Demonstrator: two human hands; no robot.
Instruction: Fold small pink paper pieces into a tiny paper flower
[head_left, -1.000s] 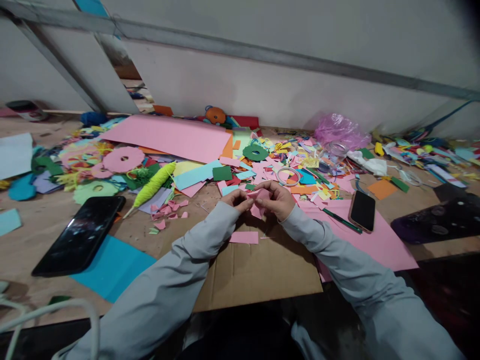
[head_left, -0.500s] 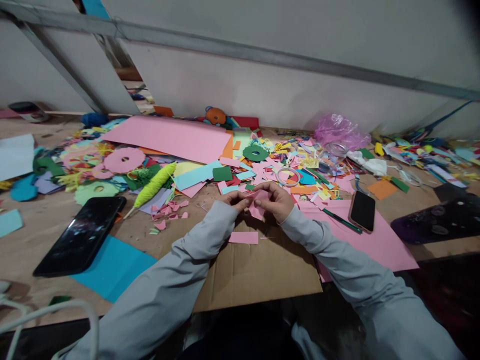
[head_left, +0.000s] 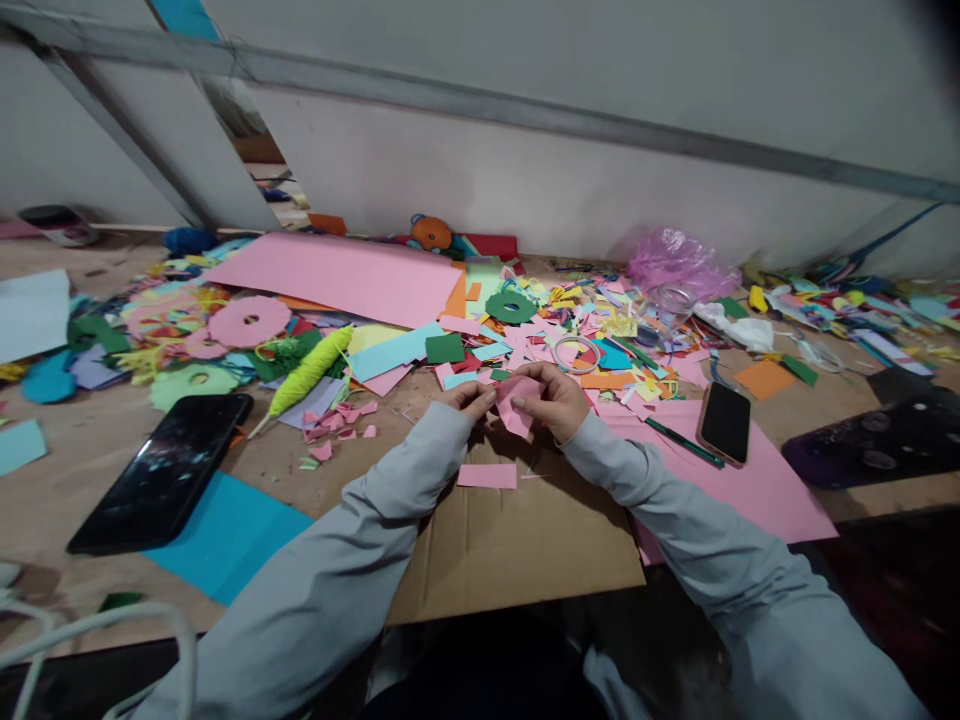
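Note:
Between my two hands is a small piece of pink paper [head_left: 516, 408], held above a brown cardboard sheet [head_left: 525, 550]. My right hand [head_left: 560, 400] pinches it with the thumb on the near face and the fingers behind. At its left edge, my left hand [head_left: 470, 400] has thumb and fingertips closed on the paper. A pink paper strip [head_left: 487, 476] lies on the cardboard just below my hands, with a thin pink sliver beside it. Torn pink scraps [head_left: 337, 425] lie left of my left hand.
A large phone [head_left: 161, 475] rests partly on blue paper [head_left: 232, 535] at the left. To the right, a smaller phone [head_left: 724, 424] and a green cutter knife [head_left: 684, 442] lie on pink paper [head_left: 772, 500]. Behind my hands spread coloured scraps, a yellow-green yarn bundle [head_left: 309, 375] and a tape roll [head_left: 575, 354].
The pink paper has turned slightly, and more of its face shows. My left fingers have shifted a little toward its left edge. Everything else stays in place.

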